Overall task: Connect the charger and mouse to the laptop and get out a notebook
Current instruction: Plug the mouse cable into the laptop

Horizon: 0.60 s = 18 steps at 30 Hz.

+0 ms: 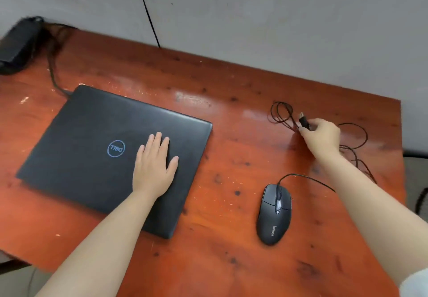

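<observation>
A closed black laptop [92,139] lies on the left of the red-brown table [231,262]. My left hand [155,167] rests flat on its lid, fingers apart. A black wired mouse [274,214] sits to the right of the laptop, near the front. Its thin cable [281,113] loops across the far right of the table. My right hand [322,135] pinches the cable's USB plug [303,120], lifted slightly off the table. The black charger brick [17,44] lies at the far left corner, and its cord [54,74] runs to the laptop's back left corner. No notebook is in view.
A grey wall [254,18] stands behind the table, with a thin black cable [148,16] hanging down it. The table's right edge [401,157] is close to my right hand. Dark chair or stand parts show past that edge.
</observation>
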Motion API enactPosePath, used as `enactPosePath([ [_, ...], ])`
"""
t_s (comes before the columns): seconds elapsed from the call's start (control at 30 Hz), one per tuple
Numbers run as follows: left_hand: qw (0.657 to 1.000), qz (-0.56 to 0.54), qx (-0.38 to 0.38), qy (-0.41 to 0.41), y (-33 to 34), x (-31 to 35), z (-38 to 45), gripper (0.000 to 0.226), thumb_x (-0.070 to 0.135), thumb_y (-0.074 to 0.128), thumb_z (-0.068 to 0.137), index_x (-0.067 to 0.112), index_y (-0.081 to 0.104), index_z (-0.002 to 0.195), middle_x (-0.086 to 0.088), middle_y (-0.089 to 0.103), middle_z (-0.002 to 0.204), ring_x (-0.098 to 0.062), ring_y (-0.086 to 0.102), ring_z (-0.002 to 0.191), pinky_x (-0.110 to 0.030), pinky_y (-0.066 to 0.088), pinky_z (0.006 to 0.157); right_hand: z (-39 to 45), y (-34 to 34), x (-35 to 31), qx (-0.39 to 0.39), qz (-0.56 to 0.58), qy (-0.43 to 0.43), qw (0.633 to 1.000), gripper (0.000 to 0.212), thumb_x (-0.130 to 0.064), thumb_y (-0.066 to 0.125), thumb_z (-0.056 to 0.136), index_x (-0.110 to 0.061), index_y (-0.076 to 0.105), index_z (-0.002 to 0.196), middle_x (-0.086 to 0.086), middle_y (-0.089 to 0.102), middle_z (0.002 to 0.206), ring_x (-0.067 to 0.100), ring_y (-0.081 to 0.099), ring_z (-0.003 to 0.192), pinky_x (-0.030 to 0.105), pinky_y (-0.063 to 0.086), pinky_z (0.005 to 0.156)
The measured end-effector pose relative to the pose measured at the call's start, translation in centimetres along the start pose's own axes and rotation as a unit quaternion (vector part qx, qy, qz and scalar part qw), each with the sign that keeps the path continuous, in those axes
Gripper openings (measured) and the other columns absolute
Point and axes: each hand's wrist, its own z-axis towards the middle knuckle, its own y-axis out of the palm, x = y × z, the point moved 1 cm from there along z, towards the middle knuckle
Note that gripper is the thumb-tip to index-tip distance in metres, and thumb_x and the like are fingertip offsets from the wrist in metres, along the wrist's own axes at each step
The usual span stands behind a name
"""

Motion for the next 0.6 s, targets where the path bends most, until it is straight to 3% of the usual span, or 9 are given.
enactPosePath([
  [0.17,1.0,-0.019,0.014,-0.009,0.1,-0.1,0.1,0.052,0.027,0.041,0.092,0.007,0.028,0.139,-0.012,0.022,0.153,-0.025,0.012,0.143,-0.043,0.011,0.117,-4.4,1.3,-2.7,-0.054,0.005,-0.211,0.976,0.017,-0.007,0.058,0.084,0.001,0.066,0.097,0.027,0.068,0.081,0.038,0.06,0.079,0.033,0.028,0.061],
  [0.27,1.0,-0.018,0.013,-0.011,0.0,0.0,0.1,0.053,0.027,0.04,0.092,0.008,0.026,0.14,-0.012,0.02,0.154,-0.025,0.011,0.143,-0.042,0.01,0.117,-6.7,3.8,-5.1,-0.123,-0.025,-0.3,0.945,0.019,-0.012,0.053,0.088,-0.001,0.062,0.102,0.023,0.061,0.082,0.037,0.056,0.079,0.033,0.035,0.061],
  [0.37,1.0,-0.013,0.013,-0.011,0.2,0.0,0.2,0.053,0.027,0.039,0.093,0.008,0.024,0.14,-0.011,0.019,0.154,-0.024,0.01,0.144,-0.041,0.008,0.118,-8.1,6.8,-6.5,-0.165,-0.063,-0.331,0.927,0.026,-0.022,0.046,0.093,-0.004,0.059,0.107,0.018,0.058,0.092,0.035,0.055,0.082,0.034,0.041,0.063],
  [0.47,1.0,0.005,0.009,-0.01,0.4,-0.2,0.2,0.056,0.027,0.037,0.093,0.006,0.02,0.141,-0.011,0.016,0.155,-0.023,0.007,0.144,-0.039,0.006,0.118,-8.8,8.7,-6.9,-0.186,-0.086,-0.329,0.922,0.032,-0.027,0.043,0.094,-0.004,0.059,0.11,0.017,0.056,0.098,0.034,0.055,0.085,0.032,0.036,0.061],
  [0.6,1.0,0.015,0.0,-0.008,0.4,0.0,0.3,0.056,0.027,0.035,0.093,0.005,0.017,0.142,-0.012,0.014,0.155,-0.024,0.006,0.144,-0.039,0.006,0.118,-8.7,9.0,-6.7,-0.174,-0.077,-0.335,0.923,0.031,-0.027,0.047,0.092,-0.004,0.062,0.105,0.014,0.05,0.085,0.034,0.054,0.082,0.034,0.035,0.059],
])
